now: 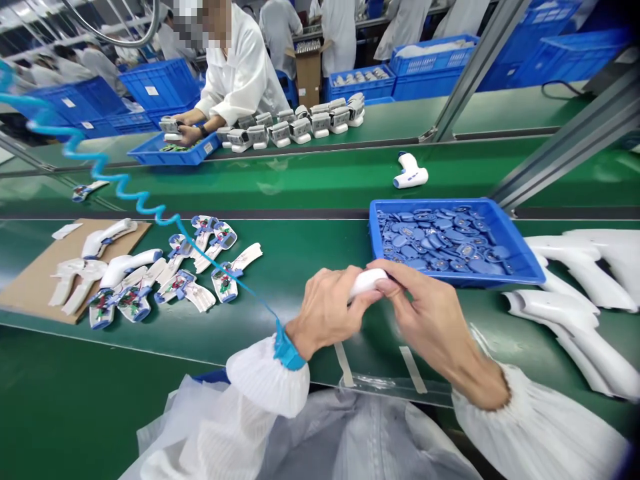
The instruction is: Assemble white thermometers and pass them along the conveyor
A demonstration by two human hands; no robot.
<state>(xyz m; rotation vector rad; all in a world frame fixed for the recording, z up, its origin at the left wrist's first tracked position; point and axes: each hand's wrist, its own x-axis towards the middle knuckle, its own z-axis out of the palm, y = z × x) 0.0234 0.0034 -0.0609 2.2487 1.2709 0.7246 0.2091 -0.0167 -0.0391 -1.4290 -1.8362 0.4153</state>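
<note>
My left hand (327, 307) and my right hand (425, 310) meet over the green bench, both closed around one white plastic shell piece (367, 280); only its rounded end shows between the fingers. A blue wrist strap (287, 348) sits on my left wrist, and its coiled blue cord (125, 187) runs up to the left. Just beyond my hands stands a blue tray (520, 270) filled with small blue parts (440, 237).
White half-shells (575, 307) pile at the right. Shells with circuit boards (200, 267) lie at the left, some on a cardboard sheet (30, 287). One white thermometer body (410, 172) rests on the belt. Across it, a person in white (235, 73) works beside a row of devices (300, 123).
</note>
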